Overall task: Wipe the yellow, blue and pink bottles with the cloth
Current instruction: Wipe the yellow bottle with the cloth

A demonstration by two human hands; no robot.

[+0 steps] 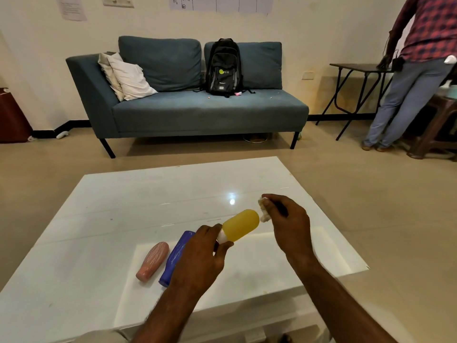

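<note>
My left hand (200,258) holds the yellow bottle (241,225) by its white cap end, lifted above the white table (123,194) with its rounded base pointing up and right. My right hand (286,221) grips a small whitish cloth (264,211), which touches the base of the yellow bottle. The blue bottle (176,256) lies on the table just left of my left hand, partly hidden by it. The pink bottle (153,261) lies beside the blue one, further left.
A blue sofa (188,112) with a black backpack (223,68) and pillows stands beyond the table. A person (415,70) stands at the far right by a black folding table (358,70) and a brown stool (440,125).
</note>
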